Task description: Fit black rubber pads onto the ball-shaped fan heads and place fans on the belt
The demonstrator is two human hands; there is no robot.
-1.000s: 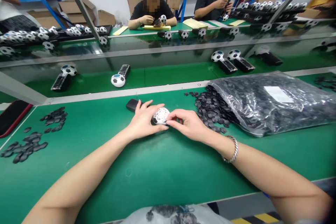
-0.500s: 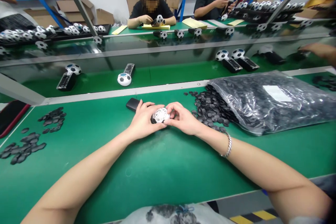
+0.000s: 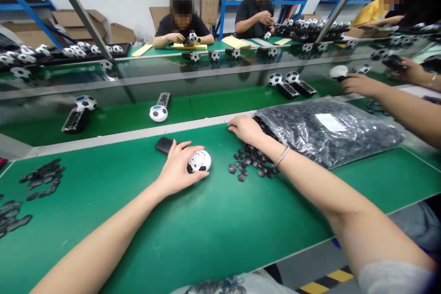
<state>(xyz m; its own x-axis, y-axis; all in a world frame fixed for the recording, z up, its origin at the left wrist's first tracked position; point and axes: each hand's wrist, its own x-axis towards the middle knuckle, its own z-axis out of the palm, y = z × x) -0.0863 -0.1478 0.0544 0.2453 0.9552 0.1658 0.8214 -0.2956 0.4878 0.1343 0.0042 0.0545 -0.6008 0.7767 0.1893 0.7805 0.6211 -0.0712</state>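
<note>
My left hand (image 3: 179, 165) is curved around a white football-shaped shell (image 3: 200, 161) with open pentagon holes. Its thumb lies along the near side and its fingers along the far side. The black handle (image 3: 163, 145) pokes out behind that hand, partly covered by it. My right hand (image 3: 246, 129) reaches over the left end of a pile of small black pentagon pieces (image 3: 251, 158), palm down, fingers bent and a little apart. Nothing shows in its fingers, though their undersides are hidden.
A clear plastic bag (image 3: 330, 135) full of black pieces lies right of the pile. More black pieces (image 3: 43, 177) lie at left. Beyond the ledge, football-headed units (image 3: 158, 113) rest on the green belt (image 3: 193, 105). A co-worker's hand (image 3: 361, 83) is at right; other people sit opposite.
My right hand has left the white shell and moved right and away to the black pieces. My left hand keeps the shell. The view has shifted right, showing more of the co-worker.
</note>
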